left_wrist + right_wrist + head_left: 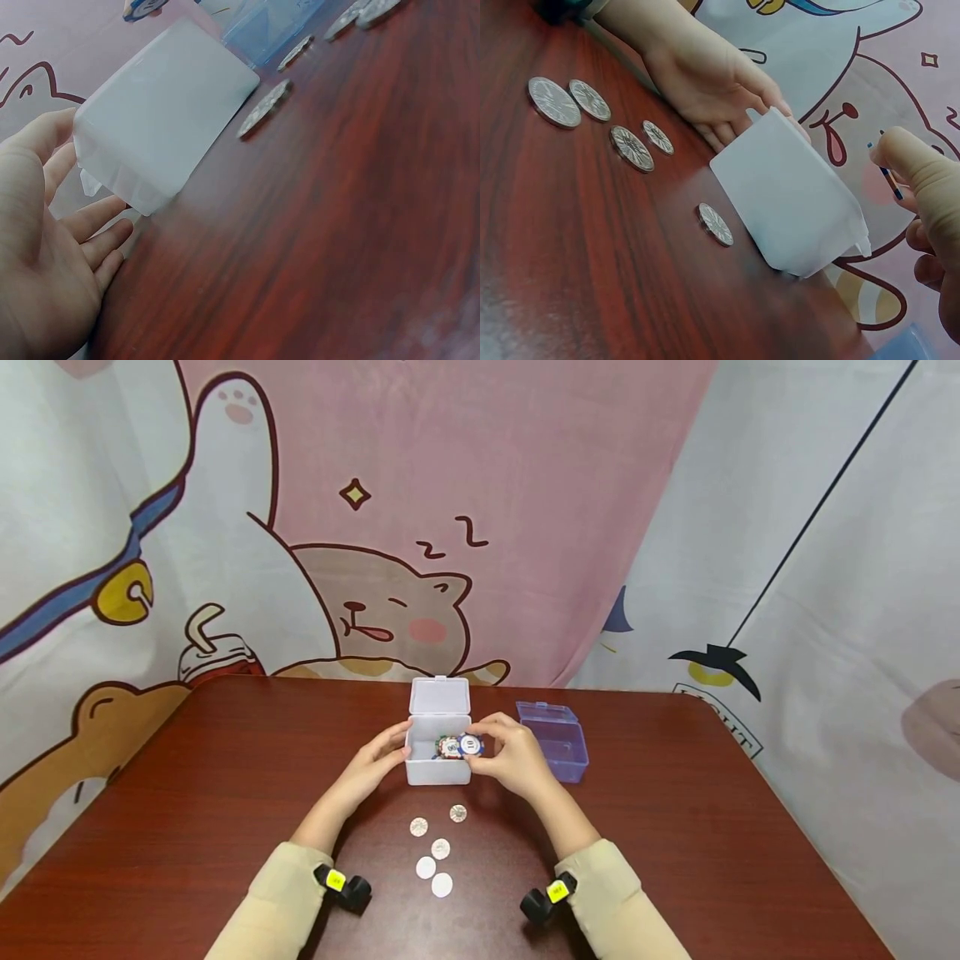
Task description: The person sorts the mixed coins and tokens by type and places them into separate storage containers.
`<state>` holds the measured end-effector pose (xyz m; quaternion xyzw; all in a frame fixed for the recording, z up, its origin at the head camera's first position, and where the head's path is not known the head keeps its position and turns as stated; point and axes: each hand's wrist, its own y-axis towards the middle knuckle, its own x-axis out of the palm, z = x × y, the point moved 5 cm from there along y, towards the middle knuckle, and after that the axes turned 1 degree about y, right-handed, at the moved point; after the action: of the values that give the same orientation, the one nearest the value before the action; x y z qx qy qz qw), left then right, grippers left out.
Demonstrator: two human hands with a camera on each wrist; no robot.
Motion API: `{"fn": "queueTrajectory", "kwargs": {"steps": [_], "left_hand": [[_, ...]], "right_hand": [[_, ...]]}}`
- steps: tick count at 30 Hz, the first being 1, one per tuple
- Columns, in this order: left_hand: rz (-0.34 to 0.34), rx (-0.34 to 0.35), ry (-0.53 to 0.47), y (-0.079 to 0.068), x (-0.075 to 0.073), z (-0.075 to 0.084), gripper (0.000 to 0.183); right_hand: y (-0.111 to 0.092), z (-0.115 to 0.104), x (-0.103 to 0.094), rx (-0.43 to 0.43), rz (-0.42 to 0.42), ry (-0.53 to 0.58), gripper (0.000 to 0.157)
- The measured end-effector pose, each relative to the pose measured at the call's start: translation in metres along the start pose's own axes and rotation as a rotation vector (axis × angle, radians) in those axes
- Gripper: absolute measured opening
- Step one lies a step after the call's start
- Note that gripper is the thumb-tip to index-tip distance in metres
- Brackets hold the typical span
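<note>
Hands, two: left hand [375, 758], fingers spread against one open white box [438, 772]; right hand [519, 760], pinching one blue chip [470, 744] over its right edge. Inside: more chips [447, 747], uncountable. Purple box [573, 771], one, right of right hand. Coins [441, 849], five: tabletop [262, 777], near side of both hands.

Passage lies over the table [187, 777] at frame left; white box [438, 773], purple box [572, 772] and coins [441, 849] obstruct around centre.
</note>
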<state>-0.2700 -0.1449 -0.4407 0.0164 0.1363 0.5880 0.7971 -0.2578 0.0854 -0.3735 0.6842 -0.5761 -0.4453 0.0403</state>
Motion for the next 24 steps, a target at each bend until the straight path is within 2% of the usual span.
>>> {"fn": "queueTrajectory", "kwargs": {"steps": [9,17,24], "left_hand": [[0.012,0.001,0.001,-0.001,0.000,0.001,0.050],[0.010,-0.025,-0.007,-0.001,0.000,0.001,0.052],[0.002,-0.013,-0.006,0.001,0.000,0.001,0.051]], "right_hand": [[0.012,0.005,0.005,0.050,-0.034,-0.011,0.037],[0.018,0.013,0.015,0.084,-0.081,-0.004,0.035],[0.023,0.014,0.021,0.084,-0.108,-0.014,0.036]]}}
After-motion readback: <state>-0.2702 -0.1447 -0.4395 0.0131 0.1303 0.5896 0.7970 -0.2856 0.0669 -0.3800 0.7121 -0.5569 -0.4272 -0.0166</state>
